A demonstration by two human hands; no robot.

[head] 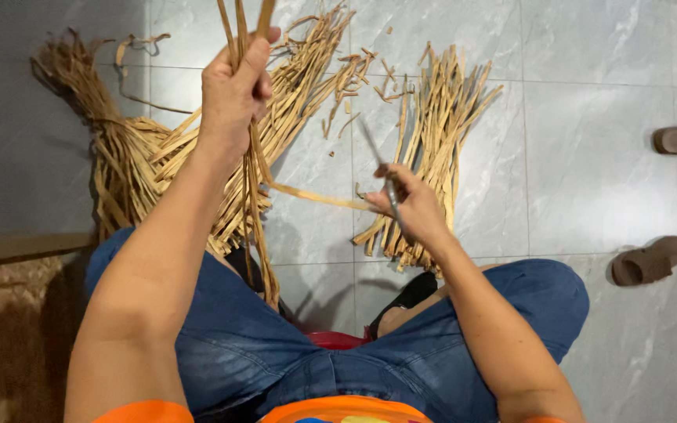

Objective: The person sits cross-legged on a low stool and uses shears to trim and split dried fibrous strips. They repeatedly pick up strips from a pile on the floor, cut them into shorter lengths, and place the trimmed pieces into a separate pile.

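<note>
L hand raised, clenched round a few long tan strips that hang down btwn the knees, over the jeans. R hand lower, near the right knee, gripping a thin metal blade, tip pointing up and away. 1 strip runs sideways from the hanging bunch to the R hand, touching it at the fingers. On the tiled floor: big bundle of strips at left, fanned out, tied near its far end; a 2nd, smaller pile just beyond the R hand. Loose scraps btwn the 2 piles. 2 brown sandals well apart at right. Red stool edge shows under the person.
</note>
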